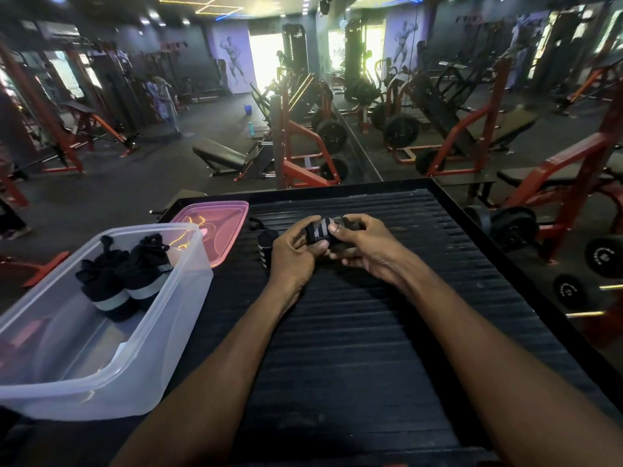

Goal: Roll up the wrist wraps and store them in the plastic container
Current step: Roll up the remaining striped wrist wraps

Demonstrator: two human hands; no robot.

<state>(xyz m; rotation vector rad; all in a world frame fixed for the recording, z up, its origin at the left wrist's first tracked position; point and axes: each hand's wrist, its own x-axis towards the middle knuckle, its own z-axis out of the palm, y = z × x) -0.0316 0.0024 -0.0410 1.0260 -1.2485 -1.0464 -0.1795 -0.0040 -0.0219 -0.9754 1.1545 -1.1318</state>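
On a ribbed black table [371, 332] in a gym, both hands' grip holds a wrist wrap [322, 230].

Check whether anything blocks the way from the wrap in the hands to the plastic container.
Nothing visible blocks it. The wrist wrap is held by both the left hand and the right hand. The plastic container sits open to the left, its pink lid off behind it. Another rolled wrap stands just left of the hands.
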